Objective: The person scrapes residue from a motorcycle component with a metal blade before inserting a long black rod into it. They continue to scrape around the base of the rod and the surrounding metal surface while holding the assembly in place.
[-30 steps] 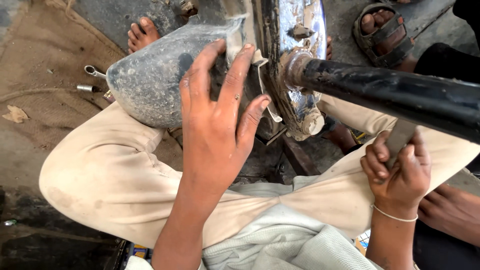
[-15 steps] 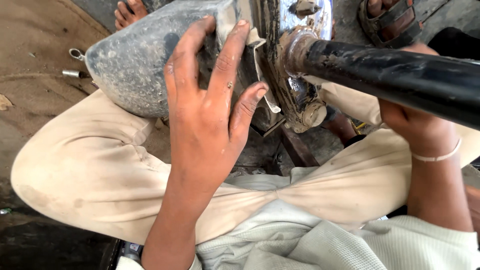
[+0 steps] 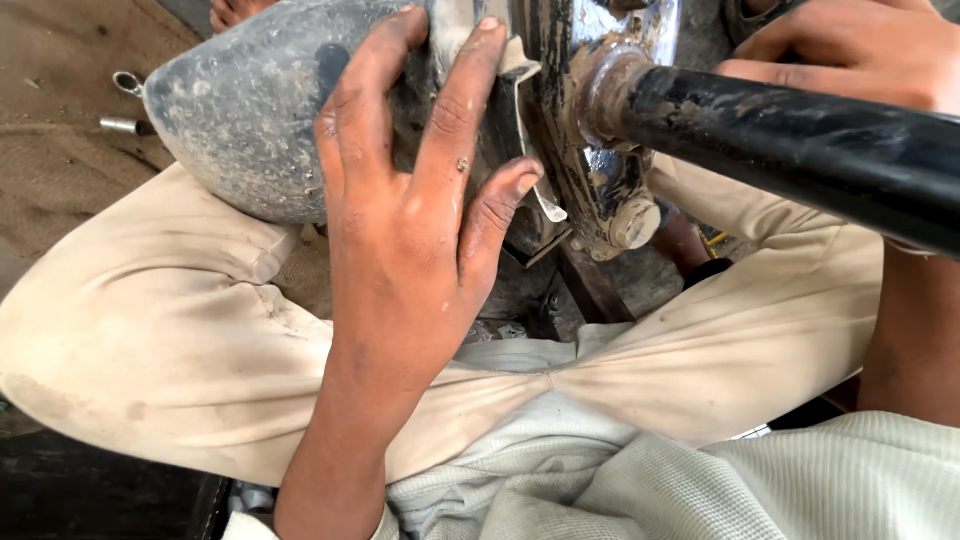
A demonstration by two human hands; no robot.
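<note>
Right hand (image 3: 850, 55) now raised beyond black tube (image 3: 800, 140), left hand (image 3: 410, 210) flat on dusty grey casing (image 3: 240, 110)

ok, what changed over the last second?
The right hand let go of the small dark tool it gripped low by the knee and rose past the black tube; it now rests above it, holding nothing visible. The left hand stayed spread flat on the dusty grey casing. The legs stayed crossed.
</note>
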